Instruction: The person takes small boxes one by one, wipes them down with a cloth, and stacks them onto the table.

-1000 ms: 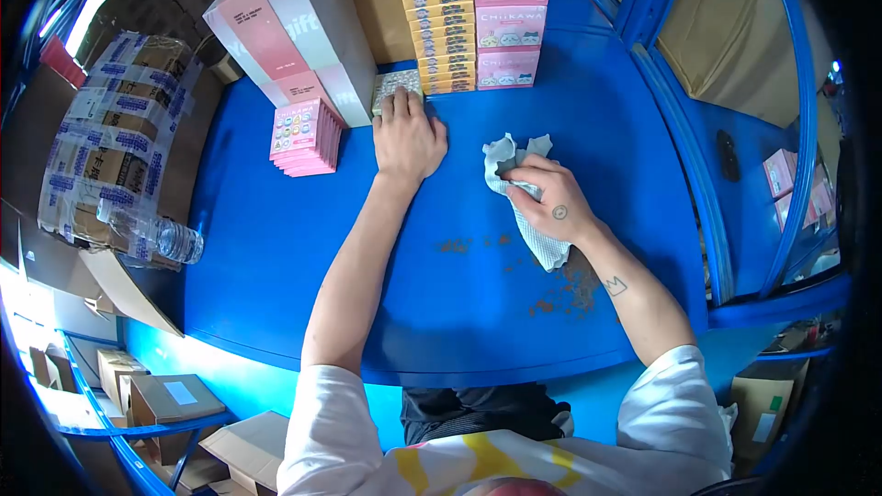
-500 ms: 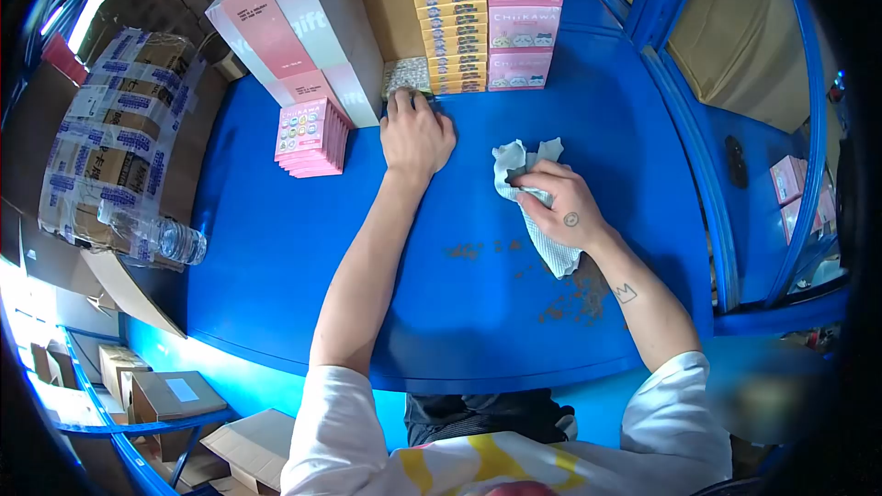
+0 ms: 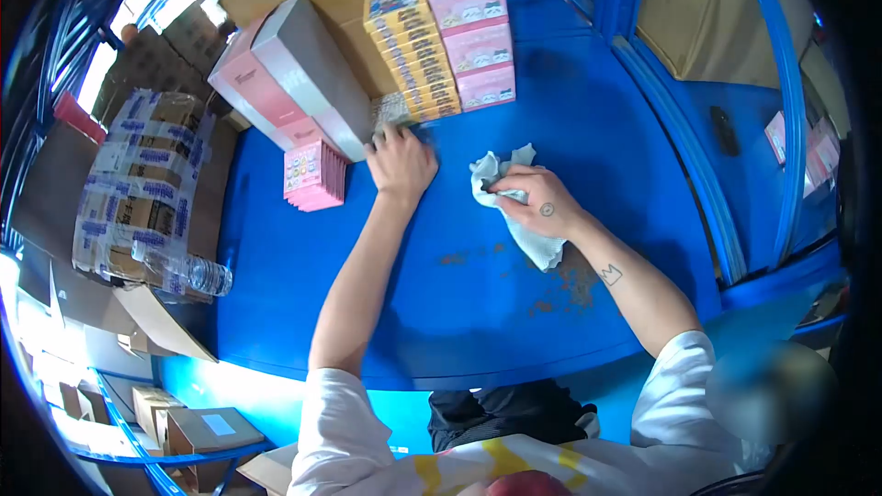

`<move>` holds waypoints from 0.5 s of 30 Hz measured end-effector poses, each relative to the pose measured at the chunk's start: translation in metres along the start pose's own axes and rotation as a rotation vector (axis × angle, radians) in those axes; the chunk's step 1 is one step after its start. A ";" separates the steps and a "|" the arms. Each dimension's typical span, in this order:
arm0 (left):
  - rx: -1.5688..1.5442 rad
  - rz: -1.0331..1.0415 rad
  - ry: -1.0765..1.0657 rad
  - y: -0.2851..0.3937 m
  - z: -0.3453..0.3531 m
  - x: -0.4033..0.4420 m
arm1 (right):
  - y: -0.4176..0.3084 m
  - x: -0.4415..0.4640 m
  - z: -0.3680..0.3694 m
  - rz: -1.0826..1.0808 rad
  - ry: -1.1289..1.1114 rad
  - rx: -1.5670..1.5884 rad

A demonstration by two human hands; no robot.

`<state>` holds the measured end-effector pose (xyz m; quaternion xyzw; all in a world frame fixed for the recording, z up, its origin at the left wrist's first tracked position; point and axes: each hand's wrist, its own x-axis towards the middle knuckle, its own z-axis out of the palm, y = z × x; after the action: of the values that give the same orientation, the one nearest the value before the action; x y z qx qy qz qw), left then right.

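My right hand (image 3: 539,204) is closed around a crumpled white cloth (image 3: 536,246), which rests on the blue tabletop (image 3: 441,331). Brown smudges (image 3: 574,289) mark the surface beside and below the cloth. To the left, my left hand (image 3: 401,165) lies on the table with bent fingers slightly apart and nothing visible in it. Its fingertips are close to a small patterned pack (image 3: 390,110) at the foot of a stack of yellow boxes (image 3: 413,50); whether they touch it I cannot tell.
Pink boxes (image 3: 478,32) are stacked right of the yellow ones. Left of my left hand stand tall pink-and-white gift boxes (image 3: 294,73) and a row of pink packs (image 3: 312,174). A taped carton (image 3: 138,193) and a plastic bottle (image 3: 207,276) sit at the left edge. Blue posts (image 3: 680,156) border the right.
The camera view has turned and tilted, so the boxes appear shifted and leaning. My right hand keeps its grip on the cloth, and my left hand stays near the small patterned pack.
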<state>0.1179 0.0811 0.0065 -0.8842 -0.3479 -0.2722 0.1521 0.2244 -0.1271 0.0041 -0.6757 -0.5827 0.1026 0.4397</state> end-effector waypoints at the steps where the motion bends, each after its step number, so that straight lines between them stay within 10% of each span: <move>1: 0.018 0.025 -0.044 0.002 -0.016 0.012 | 0.001 0.004 -0.003 -0.008 0.001 0.002; 15: 0.024 0.345 0.421 -0.011 -0.084 0.133 | 0.017 0.008 0.001 -0.126 0.032 0.002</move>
<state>0.1602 0.1210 0.1537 -0.8525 -0.1560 -0.4159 0.2755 0.2382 -0.1186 -0.0056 -0.6389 -0.6169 0.0644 0.4551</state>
